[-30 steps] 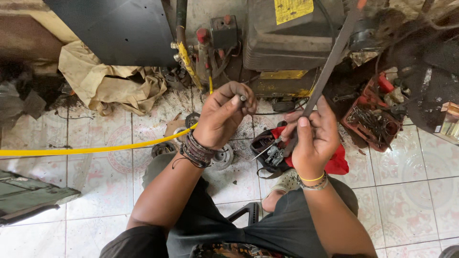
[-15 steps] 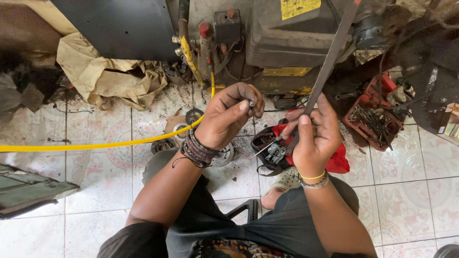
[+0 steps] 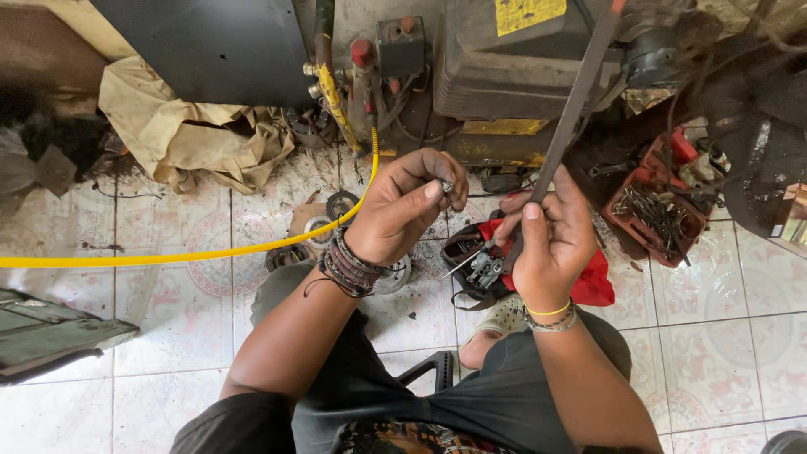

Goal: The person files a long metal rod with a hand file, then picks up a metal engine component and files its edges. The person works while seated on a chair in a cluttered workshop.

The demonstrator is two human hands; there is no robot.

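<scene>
My left hand [image 3: 403, 210] has risen slightly since a second ago, fingertips pinched on small metal part [image 3: 447, 187]. Right hand [image 3: 551, 240] unmoved, fingers wrapped round long flat bar [image 3: 572, 109]. Part now beside bar, above red cloth [image 3: 597, 286].

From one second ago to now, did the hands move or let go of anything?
Hardly. The left hand shifted slightly left, still pinching a small metal part at its fingertips. The right hand kept its grip on the long dark flat bar. Nothing was let go or picked up. The yellow hose, red cloth and red tray of bits stayed put.
</scene>
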